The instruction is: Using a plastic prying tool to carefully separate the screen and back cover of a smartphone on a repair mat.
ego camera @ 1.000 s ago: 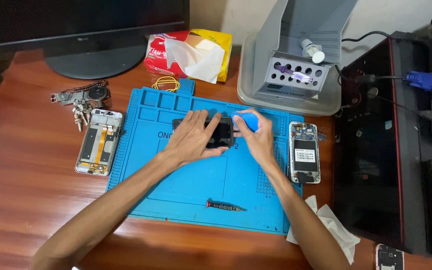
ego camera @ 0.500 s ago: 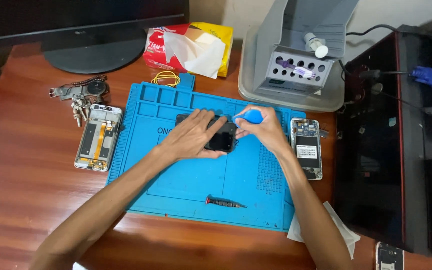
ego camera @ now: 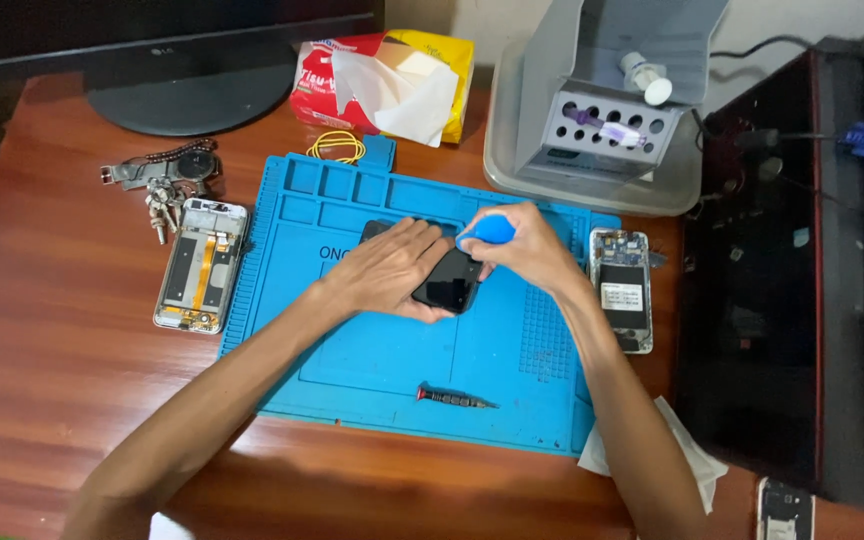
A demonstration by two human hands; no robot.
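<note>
**Kid:** Blue mat (ego camera: 392,390), that's the biggest thing on the wooden desk (ego camera: 42,330). What could go wrong on it?

**Me:** The dark phone (ego camera: 447,283) lies near the middle of the mat. My left hand (ego camera: 392,272) lies flat on it, fingers close together, pressing it down. If I press too hard, I think the glass could crack.

**Kid:** And your other hand?

**Me:** My right hand (ego camera: 527,250) is curled around a blue tool (ego camera: 487,230), pinching it just above the phone's top edge. I can't see the tip. If it slips, it might scratch the screen or poke my left fingers, because they are so close.

**Kid:** What about that open phone (ego camera: 624,290) beside your wrist?

**Me:** It sits on the mat's right edge, just beside my arm. A bump from my arm could push it off.

**Kid:** And the little screwdriver (ego camera: 455,399)?

**Me:** It lies loose near the front of the mat, well apart from my hands. It's round, so it may roll away if the mat gets shaken.
</note>
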